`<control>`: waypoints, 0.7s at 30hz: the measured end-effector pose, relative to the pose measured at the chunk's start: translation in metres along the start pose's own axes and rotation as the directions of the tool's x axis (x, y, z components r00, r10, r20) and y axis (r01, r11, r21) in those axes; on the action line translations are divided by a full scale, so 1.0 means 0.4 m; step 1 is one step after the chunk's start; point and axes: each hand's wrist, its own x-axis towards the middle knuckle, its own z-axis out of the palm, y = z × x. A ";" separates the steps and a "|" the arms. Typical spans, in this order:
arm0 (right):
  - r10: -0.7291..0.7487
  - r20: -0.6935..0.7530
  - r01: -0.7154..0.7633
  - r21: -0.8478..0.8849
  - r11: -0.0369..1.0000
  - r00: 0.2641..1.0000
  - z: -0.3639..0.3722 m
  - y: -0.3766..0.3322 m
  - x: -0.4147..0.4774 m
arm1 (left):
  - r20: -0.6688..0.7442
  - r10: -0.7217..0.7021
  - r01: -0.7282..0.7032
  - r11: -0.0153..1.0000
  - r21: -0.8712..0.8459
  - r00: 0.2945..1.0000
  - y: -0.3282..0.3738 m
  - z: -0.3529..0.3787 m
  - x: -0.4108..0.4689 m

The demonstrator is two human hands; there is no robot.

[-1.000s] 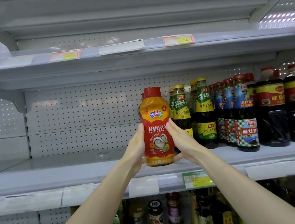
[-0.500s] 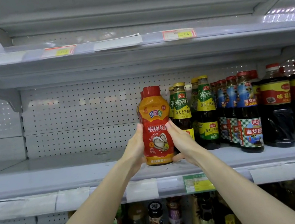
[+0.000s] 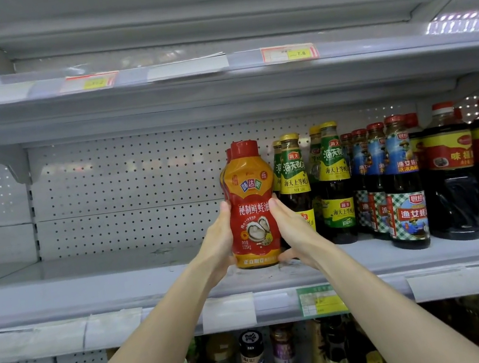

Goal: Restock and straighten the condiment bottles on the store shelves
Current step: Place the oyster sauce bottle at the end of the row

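The red sauce bottle (image 3: 251, 211) stands upright between the two hands, at the front edge of the shelf (image 3: 91, 288). The left hand (image 3: 218, 245) holds its one side and the right hand (image 3: 295, 229) the other. The fingers (image 3: 225, 212) are curled round the lower half of the body; most of them go behind the bottle and are hidden, so only the thumbs and one low finger of the right hand show. I cannot tell if the base already touches the shelf.

Directly behind the fingers stands a second red bottle (image 3: 229, 157) of the same kind. Just beside the right hand's fingers, on their outer side, are the green-label bottles (image 3: 294, 178).

The bottle looks large and full, so I judge it rather heavy. It seems to be plastic with a glossy printed sleeve, so it is probably a little slippery, and the wall may give under pressure. It is likely less fragile than its glass neighbours. The best hold is where the hands are now, low on the body and from both sides; the cap end is narrow and smooth.
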 end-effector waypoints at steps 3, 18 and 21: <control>0.007 -0.003 -0.007 -0.005 1.000 1.000 0.001 0.003 0.006 | 0.001 0.002 -0.002 1.000 0.002 1.000 -0.002 -0.001 0.005; 0.008 0.011 -0.008 -0.012 1.000 1.000 0.000 0.009 0.021 | 0.034 0.004 -0.005 1.000 0.022 0.999 -0.007 -0.006 0.018; 0.013 0.004 -0.013 -0.003 1.000 1.000 0.003 0.012 0.025 | 0.032 -0.001 0.000 1.000 0.020 0.999 -0.005 -0.007 0.019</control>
